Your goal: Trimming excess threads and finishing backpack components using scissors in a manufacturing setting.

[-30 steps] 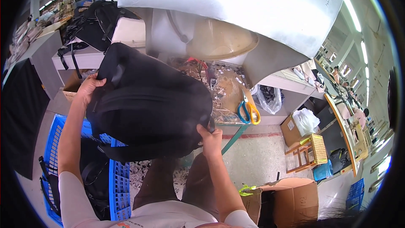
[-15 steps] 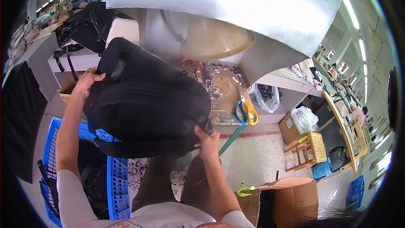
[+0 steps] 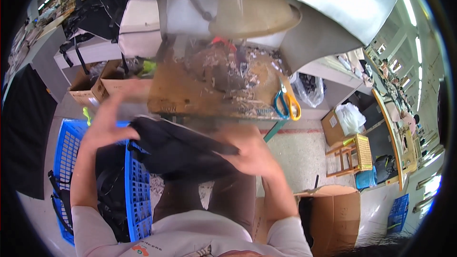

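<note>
A black backpack point(image 3: 183, 154) is in front of my body over my thighs, foreshortened and partly blurred. My right hand point(image 3: 245, 147) grips its right end, with the thumb on the dark fabric. By the bag's left end is my left hand point(image 3: 109, 126), smeared by motion, its thumb and fingers spread apart. The thumb comes close to the bag's edge; whether it touches is unclear. Beyond the bag stands a worktable point(image 3: 173, 97) strewn with scraps, and scissors point(image 3: 288, 102) with one blue and one orange handle hang at its right corner.
A blue plastic crate point(image 3: 138, 200) with black bags stands at my left. Cardboard boxes point(image 3: 126, 85) sit behind it, below a black-and-white bag point(image 3: 140, 26). A large open carton point(image 3: 335, 219) is at my lower right, with a wooden stool point(image 3: 354, 154) farther off.
The backpack has come down toward my lap and tipped, baring the worktable. My left hand has come off its upper left edge and spread. The view has shifted slightly.
</note>
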`<act>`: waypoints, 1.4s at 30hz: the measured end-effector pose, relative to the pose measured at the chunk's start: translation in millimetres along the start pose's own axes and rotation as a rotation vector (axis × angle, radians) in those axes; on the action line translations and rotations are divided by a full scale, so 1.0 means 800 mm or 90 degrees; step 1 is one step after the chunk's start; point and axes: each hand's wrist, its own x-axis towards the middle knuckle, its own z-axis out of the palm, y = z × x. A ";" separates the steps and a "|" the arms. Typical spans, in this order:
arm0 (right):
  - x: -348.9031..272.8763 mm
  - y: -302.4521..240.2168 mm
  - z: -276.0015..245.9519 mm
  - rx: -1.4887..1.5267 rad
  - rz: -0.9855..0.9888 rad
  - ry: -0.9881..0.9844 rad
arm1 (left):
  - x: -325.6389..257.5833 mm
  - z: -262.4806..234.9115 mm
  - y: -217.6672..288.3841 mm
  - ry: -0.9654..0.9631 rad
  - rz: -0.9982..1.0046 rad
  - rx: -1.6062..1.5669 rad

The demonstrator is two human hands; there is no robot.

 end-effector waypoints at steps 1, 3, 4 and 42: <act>0.021 -0.009 -0.005 -0.021 -0.007 -0.038 | 0.001 0.005 0.011 -0.199 0.036 0.049; 0.051 -0.016 -0.006 -0.031 -0.024 -0.076 | -0.024 0.007 -0.032 -0.161 -0.094 -0.139; 0.062 -0.011 -0.007 0.048 0.032 -0.010 | -0.025 0.010 -0.045 -0.114 -0.211 -0.326; -0.077 0.072 0.101 0.822 0.500 0.167 | -0.031 0.022 0.014 0.033 0.221 -0.754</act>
